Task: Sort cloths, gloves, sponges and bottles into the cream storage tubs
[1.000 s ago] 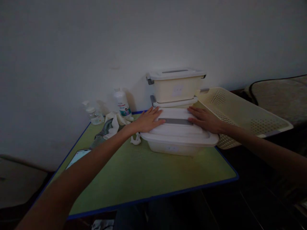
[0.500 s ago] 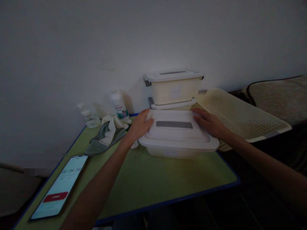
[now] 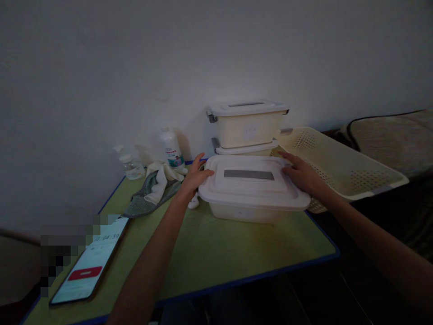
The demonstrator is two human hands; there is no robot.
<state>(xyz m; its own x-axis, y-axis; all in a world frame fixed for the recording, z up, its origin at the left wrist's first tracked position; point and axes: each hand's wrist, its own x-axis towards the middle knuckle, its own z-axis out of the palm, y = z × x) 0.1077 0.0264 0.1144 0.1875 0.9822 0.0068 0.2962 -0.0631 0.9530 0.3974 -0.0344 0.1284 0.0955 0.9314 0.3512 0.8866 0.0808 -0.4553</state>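
A lidded storage box [image 3: 250,187] with a white lid and a grey strip on top sits on the green table in front of me. At its left edge is my left hand [image 3: 194,178], fingers spread, the thumb tip at the lid's rim. On the opposite side my right hand [image 3: 301,174] has its fingers stretched out and apart, the thumb by the lid's right edge. Neither hand is wrapped round the box. Behind it stand two more lidded boxes, one upper box [image 3: 250,128] stacked on a lower box [image 3: 248,148] that is mostly hidden.
A cream perforated basket [image 3: 358,162] lies to the right, beside a cushion [image 3: 395,135]. At left are a pump bottle [image 3: 131,169], a white bottle [image 3: 172,149], a grey-and-white cloth [image 3: 149,194] and a phone [image 3: 89,266]. The table's blue edge [image 3: 270,275] runs along the front.
Both hands have moved outward from the lid's top to its sides, and the left fingers have spread. The box stays in about the same place. The view has shifted slightly.
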